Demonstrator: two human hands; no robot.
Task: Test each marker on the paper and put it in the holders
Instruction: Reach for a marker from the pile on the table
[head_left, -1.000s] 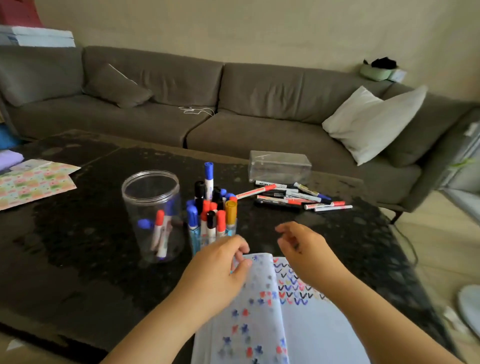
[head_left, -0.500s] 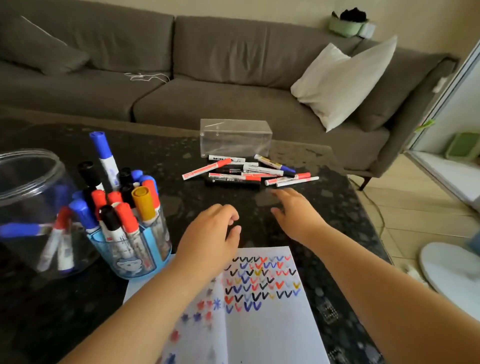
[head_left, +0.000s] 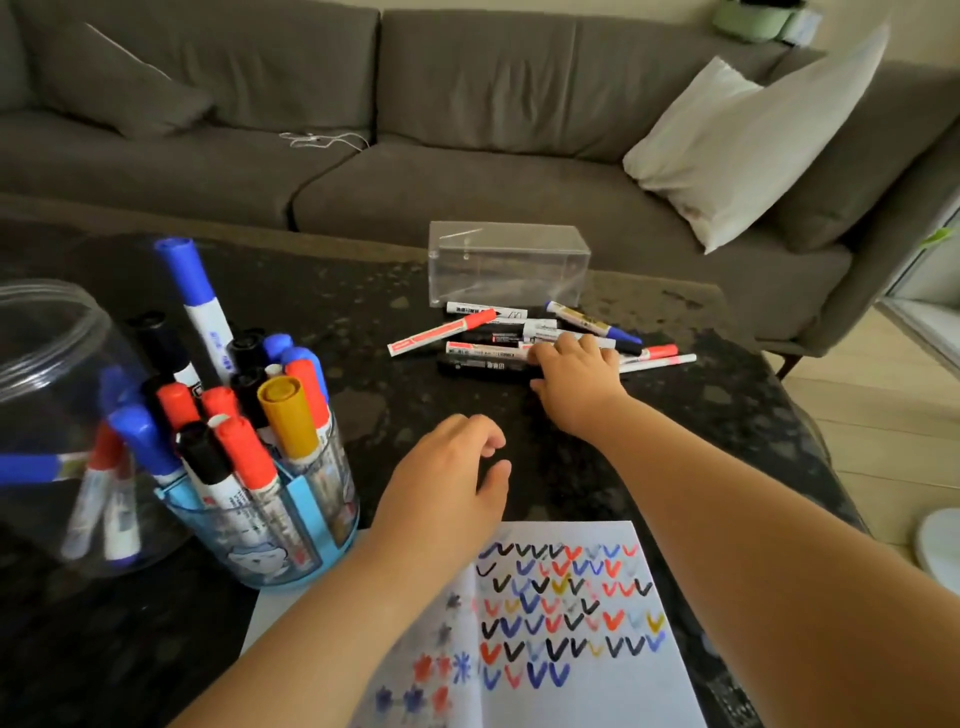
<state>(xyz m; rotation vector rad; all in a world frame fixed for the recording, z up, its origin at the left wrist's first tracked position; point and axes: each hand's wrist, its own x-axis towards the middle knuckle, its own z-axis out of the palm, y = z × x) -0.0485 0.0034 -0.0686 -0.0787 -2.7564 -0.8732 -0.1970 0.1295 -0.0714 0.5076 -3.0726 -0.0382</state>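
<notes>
Right grip (head_left: 574, 371) rests flat-fingered on the markers (head_left: 488, 345) near the bench's far edge, picking one; next, pinch, lift, test on paper (head_left: 597, 675).

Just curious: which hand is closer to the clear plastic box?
Right. The right hand rests on the loose markers before the clear plastic box; the left hand hovers nearer the paper.

Soft daylight, slight blur, wide-angle edge bending.
</notes>
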